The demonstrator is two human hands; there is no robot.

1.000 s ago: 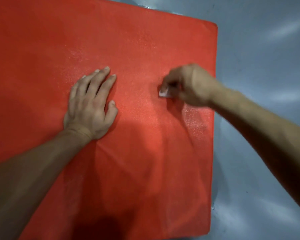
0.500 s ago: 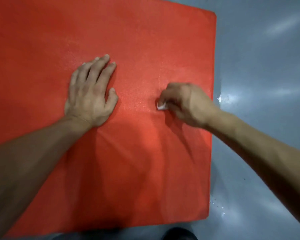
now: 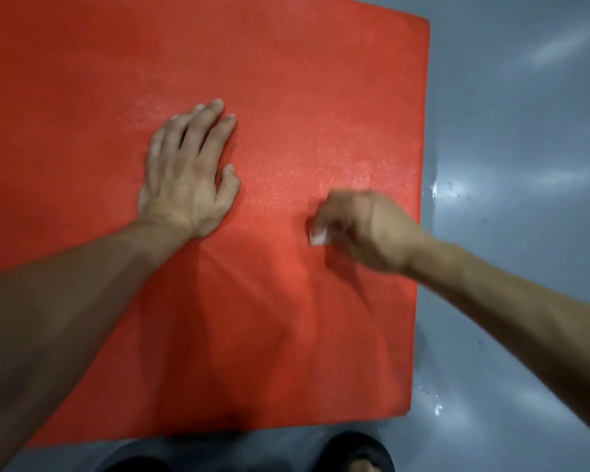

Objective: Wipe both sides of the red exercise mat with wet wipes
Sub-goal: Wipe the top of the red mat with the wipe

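Right hand [image 3: 365, 229] pinches wet wipe [image 3: 318, 235], fingers curled; left hand [image 3: 188, 172] flat, fingers straight, pressing red mat [image 3: 304, 97]. Best: overlapping strokes toward 6 o'clock edge, firm pressure.

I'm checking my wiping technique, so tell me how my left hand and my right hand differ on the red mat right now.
The left hand lies flat with fingers straight; the right hand is curled. The left hand holds nothing; the right hand pinches a small white wipe. The left hand looks sharp; the right hand is blurred. Both are on the red mat.
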